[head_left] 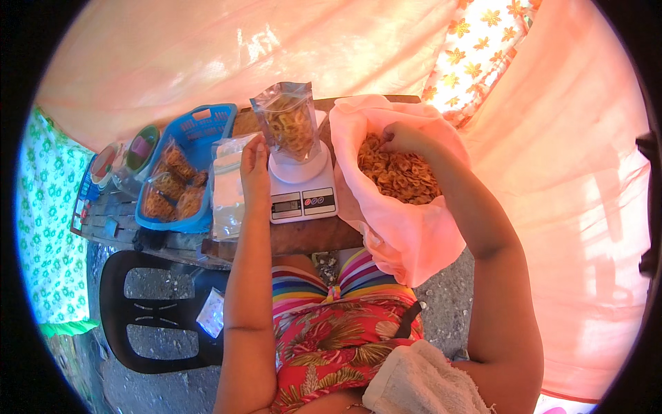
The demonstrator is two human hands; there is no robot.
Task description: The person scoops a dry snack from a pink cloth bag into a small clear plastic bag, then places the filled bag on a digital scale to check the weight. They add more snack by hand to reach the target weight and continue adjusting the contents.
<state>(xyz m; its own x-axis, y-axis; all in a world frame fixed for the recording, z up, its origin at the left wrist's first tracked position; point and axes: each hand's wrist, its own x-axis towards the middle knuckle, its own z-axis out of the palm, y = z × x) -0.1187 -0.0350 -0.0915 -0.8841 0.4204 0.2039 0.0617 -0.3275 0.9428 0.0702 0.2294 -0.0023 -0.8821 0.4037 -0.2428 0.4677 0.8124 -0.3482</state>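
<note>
My left hand has its fingers curled beside a clear standing pouch of chips; what they hold, if anything, is hidden. The pouch sits upright on a white digital scale, with a stack of flat plastic bags to its left. My right hand is inside a pink cloth-lined container at the right, fingers closed at the heap of orange-brown chips; what is in them is too small to make out.
A blue basket holds several filled bags. Lidded plastic containers stand at the wooden table's left end. A black chair with a small packet is below. Pink cloth sheeting and green floral cloth surround the area.
</note>
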